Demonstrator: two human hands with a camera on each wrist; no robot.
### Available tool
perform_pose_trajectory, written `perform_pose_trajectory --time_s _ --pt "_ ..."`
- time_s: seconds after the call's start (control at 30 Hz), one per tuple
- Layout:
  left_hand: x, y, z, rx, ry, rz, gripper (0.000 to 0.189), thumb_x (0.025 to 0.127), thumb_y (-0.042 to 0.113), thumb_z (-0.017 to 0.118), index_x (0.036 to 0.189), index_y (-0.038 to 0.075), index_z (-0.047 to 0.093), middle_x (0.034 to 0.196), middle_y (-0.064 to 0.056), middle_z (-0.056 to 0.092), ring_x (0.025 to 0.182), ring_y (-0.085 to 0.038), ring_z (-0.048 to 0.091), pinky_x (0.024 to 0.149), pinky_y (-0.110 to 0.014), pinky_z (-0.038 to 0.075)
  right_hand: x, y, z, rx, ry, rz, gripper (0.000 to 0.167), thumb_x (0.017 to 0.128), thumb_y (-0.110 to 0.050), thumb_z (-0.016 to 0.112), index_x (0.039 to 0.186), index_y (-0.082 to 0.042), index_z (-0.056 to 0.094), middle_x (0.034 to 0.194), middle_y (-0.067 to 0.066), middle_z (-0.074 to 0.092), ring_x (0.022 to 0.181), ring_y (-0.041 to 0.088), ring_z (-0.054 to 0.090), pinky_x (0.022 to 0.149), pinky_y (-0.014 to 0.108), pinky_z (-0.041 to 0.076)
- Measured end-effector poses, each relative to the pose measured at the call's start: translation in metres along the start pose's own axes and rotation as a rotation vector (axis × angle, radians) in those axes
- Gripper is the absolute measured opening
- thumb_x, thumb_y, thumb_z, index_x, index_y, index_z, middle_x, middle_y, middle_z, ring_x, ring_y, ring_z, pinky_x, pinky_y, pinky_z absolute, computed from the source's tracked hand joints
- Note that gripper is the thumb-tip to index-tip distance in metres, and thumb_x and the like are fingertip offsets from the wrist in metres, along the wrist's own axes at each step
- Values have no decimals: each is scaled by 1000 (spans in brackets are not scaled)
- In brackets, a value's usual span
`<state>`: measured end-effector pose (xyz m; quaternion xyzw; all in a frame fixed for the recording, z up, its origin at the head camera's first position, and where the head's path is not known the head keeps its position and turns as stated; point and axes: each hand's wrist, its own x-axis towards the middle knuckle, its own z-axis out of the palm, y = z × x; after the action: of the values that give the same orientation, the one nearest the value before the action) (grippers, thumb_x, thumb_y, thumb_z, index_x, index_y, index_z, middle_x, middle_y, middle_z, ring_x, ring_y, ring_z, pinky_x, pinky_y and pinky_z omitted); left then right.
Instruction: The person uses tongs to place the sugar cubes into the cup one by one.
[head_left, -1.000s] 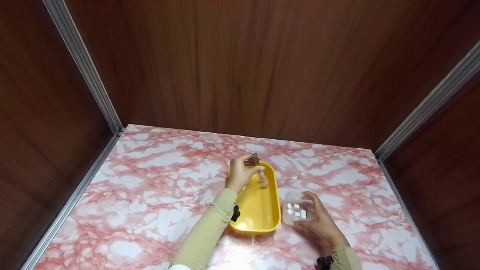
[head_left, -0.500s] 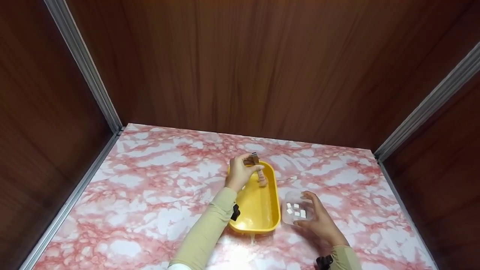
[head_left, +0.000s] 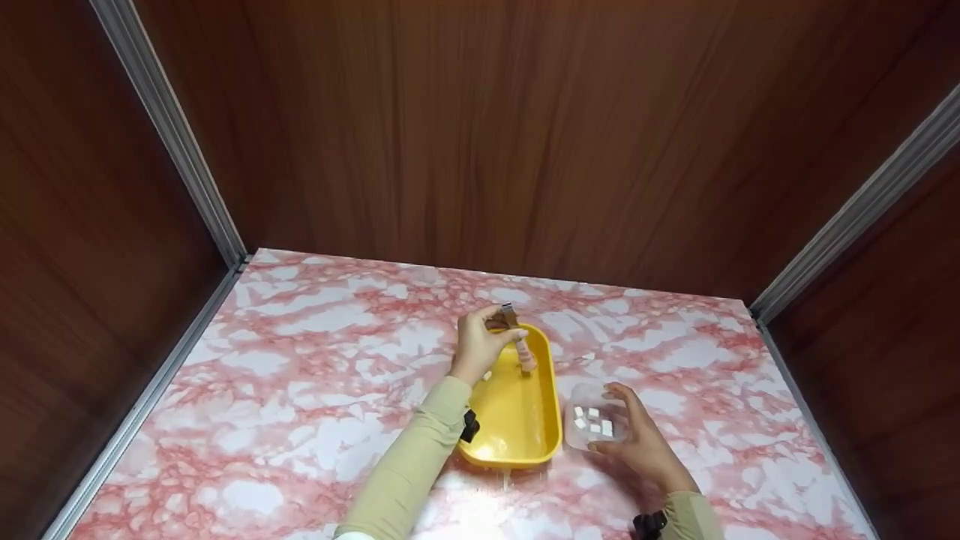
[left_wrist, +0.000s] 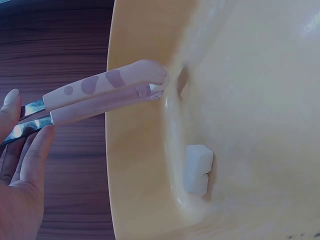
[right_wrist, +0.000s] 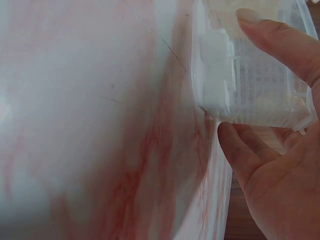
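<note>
My left hand (head_left: 480, 345) pinches a pair of metal tongs (left_wrist: 32, 117) between thumb and fingers. Their pink paw-shaped tips (left_wrist: 117, 82) point down into a yellow tray (head_left: 517, 450), and a small white piece (left_wrist: 156, 90) shows between them in the left wrist view. On the tray floor close by lie white blocks (left_wrist: 198, 170) that touch each other. To the tray's right, my right hand (head_left: 637, 442) grips a clear plastic container (right_wrist: 265, 95), thumb on one side and fingers on the other. Several white cubes (head_left: 595, 428) lie inside that container.
A pink-and-white marbled tabletop (head_left: 300, 420) lies under everything. Dark wood panels (head_left: 480, 150) with metal corner rails (head_left: 172, 127) enclose it at the back and sides. A small white scrap (head_left: 589, 356) lies on the table behind the container.
The tongs in my left hand have shifted very slightly, their upper end a little up and left. The right hand and container stay in place.
</note>
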<state>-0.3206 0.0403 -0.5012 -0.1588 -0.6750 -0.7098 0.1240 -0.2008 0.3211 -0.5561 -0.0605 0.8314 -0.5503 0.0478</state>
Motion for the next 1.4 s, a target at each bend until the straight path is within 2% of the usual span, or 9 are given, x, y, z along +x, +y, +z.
perform_pose_trajectory --time_s 0.27,0.53,0.77,1.07,1.4 --pt "-2 9 -4 22 9 -10 18 73 1 81 88 1 70 82 -9 68 80 -20 67 77 -28 56 0 0 0 -12 14 7 97 65 0 86 144 -19 32 144 17 38 128 40 41 98 46 44" --pt "-5 14 -9 9 17 19 20 73 0 80 91 -2 70 83 -16 68 81 -28 68 79 -34 56 1 2 1 -34 25 33 99 63 -1 87 143 -22 32 142 16 40 128 39 41 100 47 42" --pt "-17 48 -15 17 29 58 18 74 -1 80 87 -4 69 82 -22 66 81 -34 67 79 -39 56 1 3 1 -35 18 35 98 64 -2 87 143 -21 32 144 15 37 129 40 40 101 48 41" --pt "-20 53 -20 -24 43 67 19 73 -4 80 86 -10 67 81 -24 66 80 -37 66 78 -41 56 1 2 0 26 1 -7 98 65 3 85 143 -21 31 147 10 33 130 39 39 101 49 39" --pt "-24 61 -22 -38 51 72 20 73 -1 80 85 -11 67 81 -25 66 79 -36 66 77 -39 56 2 2 0 5 8 -6 97 65 1 85 143 -22 33 146 8 34 130 36 39 103 50 37"
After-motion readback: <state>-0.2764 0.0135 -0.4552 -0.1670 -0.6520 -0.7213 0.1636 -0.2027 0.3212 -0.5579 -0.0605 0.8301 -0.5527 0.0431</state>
